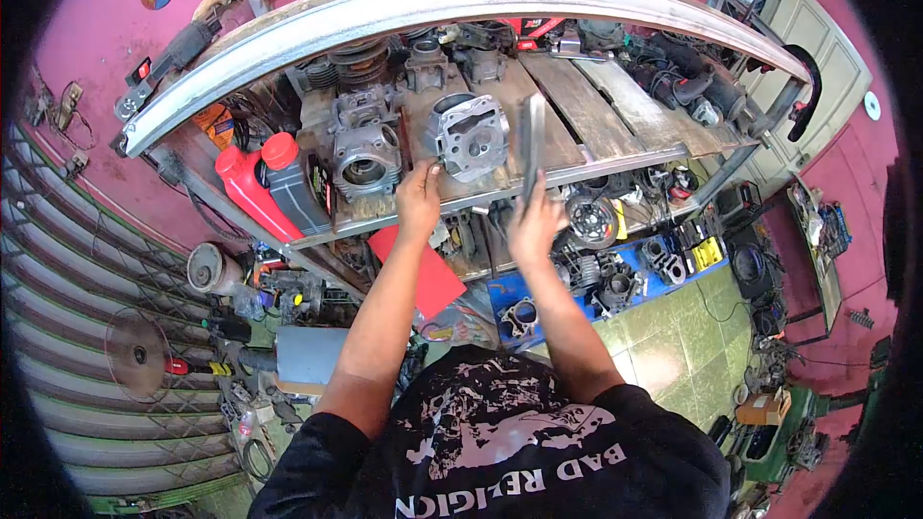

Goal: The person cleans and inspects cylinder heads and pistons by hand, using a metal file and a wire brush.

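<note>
A grey metal cylinder head (471, 139) leans on the shelf's front part, its flat machined face turned toward me. My left hand (419, 200) is closed on its lower left edge, with the fingertips at the rim. To the right of it, my right hand (536, 229) grips the lower end of a long, flat metal bar (533, 139). The bar stands nearly upright, apart from the cylinder head. Whether it is a file or a plain bar I cannot make out. Another engine casting (365, 163) with a round bore sits left of the cylinder head.
Red and black oil bottles (279, 187) stand at the left end of the wooden shelf (601, 125). A pale rail (461, 0) crosses above. Below, a blue tray (505, 303) holds several engine parts. A fan (137, 354) stands at the lower left.
</note>
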Motion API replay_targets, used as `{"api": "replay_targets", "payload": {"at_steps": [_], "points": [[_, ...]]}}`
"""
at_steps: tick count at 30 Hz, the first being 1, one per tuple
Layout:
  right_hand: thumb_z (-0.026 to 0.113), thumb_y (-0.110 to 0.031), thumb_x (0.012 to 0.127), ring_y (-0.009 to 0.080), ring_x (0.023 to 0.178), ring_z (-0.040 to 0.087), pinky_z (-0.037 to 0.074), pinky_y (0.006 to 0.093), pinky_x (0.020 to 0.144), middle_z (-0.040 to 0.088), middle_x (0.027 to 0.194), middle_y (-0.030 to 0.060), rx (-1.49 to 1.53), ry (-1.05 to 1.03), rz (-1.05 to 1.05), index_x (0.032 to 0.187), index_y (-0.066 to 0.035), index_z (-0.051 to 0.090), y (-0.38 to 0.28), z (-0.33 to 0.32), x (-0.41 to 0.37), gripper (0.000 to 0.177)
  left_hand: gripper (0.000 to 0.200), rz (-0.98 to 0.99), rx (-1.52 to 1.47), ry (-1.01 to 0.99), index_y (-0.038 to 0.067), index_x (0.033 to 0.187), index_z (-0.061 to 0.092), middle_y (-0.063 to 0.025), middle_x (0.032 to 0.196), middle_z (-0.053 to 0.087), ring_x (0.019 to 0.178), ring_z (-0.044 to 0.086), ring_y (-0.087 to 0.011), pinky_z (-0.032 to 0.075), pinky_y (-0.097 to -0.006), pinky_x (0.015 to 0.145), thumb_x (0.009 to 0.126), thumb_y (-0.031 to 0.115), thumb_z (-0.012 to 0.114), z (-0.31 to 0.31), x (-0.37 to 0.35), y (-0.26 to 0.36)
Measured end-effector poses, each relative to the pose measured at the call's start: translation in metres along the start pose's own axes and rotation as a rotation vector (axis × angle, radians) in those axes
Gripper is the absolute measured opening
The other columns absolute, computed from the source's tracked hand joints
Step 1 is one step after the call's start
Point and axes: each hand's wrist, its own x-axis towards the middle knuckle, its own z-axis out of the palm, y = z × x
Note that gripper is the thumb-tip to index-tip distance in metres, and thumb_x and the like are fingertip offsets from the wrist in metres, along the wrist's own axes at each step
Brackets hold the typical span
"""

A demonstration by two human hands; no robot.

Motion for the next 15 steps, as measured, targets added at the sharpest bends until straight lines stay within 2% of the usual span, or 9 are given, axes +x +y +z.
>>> {"api": "replay_targets", "payload": {"at_steps": [1, 3, 4, 6, 7, 9, 12, 15], "points": [[0.063, -0.022, 0.095, 0.0370, 0.104, 0.054, 0.034, 0.0550, 0.087, 0.065, 0.113, 0.0194, -0.055, 0.026, -0.043, 0.160, -0.016, 0.029, 0.007, -0.016, 0.017, 0.074, 0.019, -0.001, -0.002, 0.003, 0.004, 0.110, 0.068, -0.0203, 0.093, 0.071, 0.084, 0.070, -0.0391, 0.053, -0.0436, 0.074, 0.103, 0.020, 0.060, 0.001, 0.001, 0.000], [0.064, -0.024, 0.092, 0.0368, 0.111, 0.054, 0.035, 0.0583, 0.089, 0.065, 0.114, 0.0174, -0.323, -0.005, -0.140, 0.157, -0.021, 0.038, 0.029, -0.045, 0.053, 0.071, 0.021, 0.017, 0.008, 0.024, 0.004, 0.110, 0.069, -0.0202, 0.092, 0.071, 0.084, 0.070, -0.0387, 0.053, -0.0432, 0.074, 0.103, 0.022, 0.060, 0.001, 0.000, 0.001], [0.065, -0.023, 0.091, 0.0365, 0.114, 0.054, 0.034, 0.0614, 0.093, 0.065, 0.113, 0.0175, -0.328, -0.004, -0.151, 0.156, -0.026, 0.040, 0.038, -0.054, 0.069, 0.070, 0.021, 0.015, 0.007, 0.030, 0.004, 0.110, 0.069, -0.0202, 0.092, 0.071, 0.084, 0.070, -0.0387, 0.053, -0.0432, 0.074, 0.103, 0.022, 0.060, 0.000, 0.000, 0.002], [0.063, -0.023, 0.090, 0.0362, 0.113, 0.054, 0.034, 0.0619, 0.096, 0.065, 0.109, 0.0167, -0.431, -0.063, -0.230, 0.155, -0.031, 0.041, 0.059, -0.061, 0.100, 0.069, 0.021, 0.000, 0.014, 0.032, 0.004, 0.110, 0.070, -0.0202, 0.093, 0.072, 0.085, 0.071, -0.0379, 0.054, -0.0422, 0.075, 0.102, 0.022, 0.061, 0.001, -0.001, 0.003], [0.063, -0.023, 0.090, 0.0362, 0.113, 0.054, 0.034, 0.0619, 0.096, 0.065, 0.109, 0.0167, -0.434, -0.062, -0.232, 0.155, -0.031, 0.041, 0.068, -0.061, 0.114, 0.069, 0.022, -0.003, -0.013, 0.049, 0.004, 0.111, 0.071, -0.0207, 0.094, 0.072, 0.084, 0.071, -0.0371, 0.054, -0.0414, 0.074, 0.102, 0.023, 0.062, 0.002, -0.001, 0.006], [0.059, -0.021, 0.091, 0.0357, 0.116, 0.053, 0.034, 0.0608, 0.100, 0.063, 0.111, 0.0156, -0.559, -0.172, -0.373, 0.155, -0.034, 0.041, 0.083, -0.058, 0.132, 0.067, 0.022, 0.008, 0.013, 0.067, 0.004, 0.112, 0.071, -0.0209, 0.094, 0.072, 0.084, 0.071, -0.0368, 0.054, -0.0410, 0.074, 0.102, 0.022, 0.062, 0.002, -0.003, 0.015], [0.055, -0.019, 0.093, 0.0350, 0.119, 0.051, 0.034, 0.0591, 0.102, 0.061, 0.115, 0.0150, -0.597, -0.176, -0.468, 0.156, -0.035, 0.040, 0.092, -0.054, 0.138, 0.067, 0.025, 0.031, 0.068, 0.103, 0.004, 0.113, 0.072, -0.0223, 0.094, 0.072, 0.083, 0.072, -0.0367, 0.055, -0.0404, 0.073, 0.101, 0.024, 0.063, -0.002, -0.003, 0.029], [0.053, -0.018, 0.094, 0.0351, 0.122, 0.049, 0.034, 0.0598, 0.104, 0.059, 0.121, 0.0153, -0.569, -0.282, -0.495, 0.156, -0.038, 0.039, 0.087, -0.061, 0.136, 0.067, 0.030, -0.049, 0.068, 0.099, 0.003, 0.115, 0.072, -0.0234, 0.094, 0.072, 0.082, 0.071, -0.0390, 0.055, -0.0439, 0.074, 0.099, 0.028, 0.066, -0.003, -0.003, 0.042]]}}
